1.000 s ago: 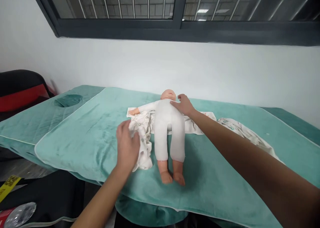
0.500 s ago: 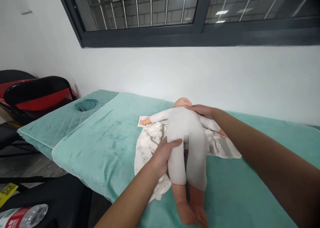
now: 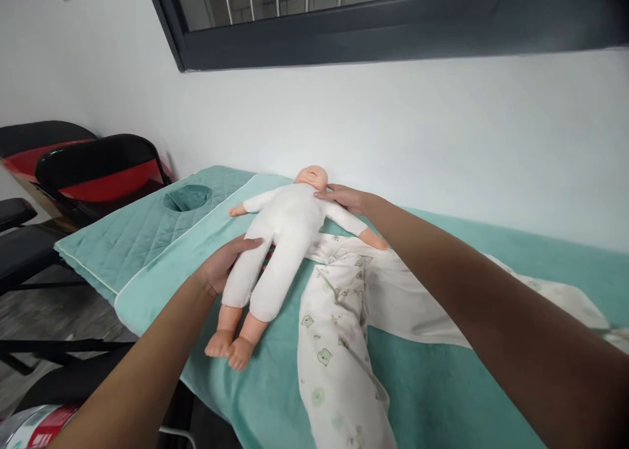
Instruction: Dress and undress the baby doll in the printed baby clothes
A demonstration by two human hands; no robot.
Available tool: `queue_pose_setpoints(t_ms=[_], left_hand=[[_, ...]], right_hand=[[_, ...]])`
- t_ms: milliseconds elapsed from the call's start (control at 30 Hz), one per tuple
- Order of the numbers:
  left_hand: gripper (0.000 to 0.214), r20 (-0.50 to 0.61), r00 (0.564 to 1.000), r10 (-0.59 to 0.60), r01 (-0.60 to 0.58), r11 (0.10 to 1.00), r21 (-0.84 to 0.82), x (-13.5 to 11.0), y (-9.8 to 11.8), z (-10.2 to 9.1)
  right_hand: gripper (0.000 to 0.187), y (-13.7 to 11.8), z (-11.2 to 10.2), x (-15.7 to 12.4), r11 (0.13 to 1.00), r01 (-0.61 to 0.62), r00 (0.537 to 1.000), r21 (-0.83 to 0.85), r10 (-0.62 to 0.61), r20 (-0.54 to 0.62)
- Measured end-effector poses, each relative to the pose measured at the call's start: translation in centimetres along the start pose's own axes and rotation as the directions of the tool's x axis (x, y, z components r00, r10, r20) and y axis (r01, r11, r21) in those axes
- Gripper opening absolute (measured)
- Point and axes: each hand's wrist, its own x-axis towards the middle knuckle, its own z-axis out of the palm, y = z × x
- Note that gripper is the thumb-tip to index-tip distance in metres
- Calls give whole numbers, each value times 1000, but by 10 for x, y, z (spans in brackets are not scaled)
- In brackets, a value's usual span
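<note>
A baby doll [image 3: 287, 216] with a white cloth body lies on its back on the teal bed cover [image 3: 196, 272]. Its head is by the wall and its bare feet point towards me. My left hand [image 3: 228, 262] grips the doll's thigh on the left, thumb on top and the other fingers partly hidden. At the shoulder on the right, my right hand [image 3: 346, 198] holds the doll beside its neck, with fingers partly behind it. Spread right of the doll is white baby clothing [image 3: 339, 344] with a green animal print; the doll's hand on that side rests over it.
The bed's left end carries a quilted cover [image 3: 122, 239] with a round hole [image 3: 187, 198]. Black-and-red chairs [image 3: 103, 174] stand beyond it. A bottle [image 3: 37, 426] with a red label lies at lower left. The white wall and dark window frame [image 3: 319, 46] border the far side.
Both hands have moved the doll left, off the printed clothing, and it now lies tilted on the cover. The clothing shows more fully to its right. My view has shifted too.
</note>
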Motion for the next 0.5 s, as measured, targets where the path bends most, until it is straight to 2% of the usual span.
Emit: queue_pose_setpoints(t_ms=[100,133,167,200,233,267,300,333,367,400,433,500], left_hand=[[57,40,995,-95,94,995,17,12,-7,-16],[59,-32,995,-95,97,992,84,14,-8,-18],[60,-150,987,-52,81,977,196,15,-7,-19],[59,-273,961,44,54,938,342,13,-6,-17],[56,-346,920,185,17,863,506,8,-5,-13],[51,-329,883,336,-38,748,662,2,-5,-6],[48,-213,864,457,-126,606,786,-7,-6,3],[48,-19,856,516,-256,456,852,-18,-9,14],[52,202,836,511,-404,322,856,-28,-13,27],[58,399,791,464,-538,215,815,-39,-19,41],[62,541,738,402,-635,144,759,-48,-25,55],[57,661,668,341,-719,65,692,-61,-37,82]], right_hand=[[78,16,5,17,997,-74,988,-36,69,-136],[77,20,3,16,994,-87,981,-73,73,-178],[72,24,-2,12,986,-103,976,-127,76,-205],[66,28,-9,3,971,-126,974,-203,82,-211],[61,31,-17,-9,939,-168,972,-301,106,-212],[61,35,-26,-25,884,-224,966,-411,145,-214],[63,38,-34,-45,803,-283,957,-525,197,-214],[65,42,-42,-67,695,-353,936,-627,260,-238],[66,45,-48,-91,603,-384,921,-699,305,-243],[65,48,-52,-116,526,-405,905,-748,347,-246],[61,50,-53,-140,460,-412,896,-787,361,-259],[49,50,-45,-183,358,-390,903,-849,328,-277]])
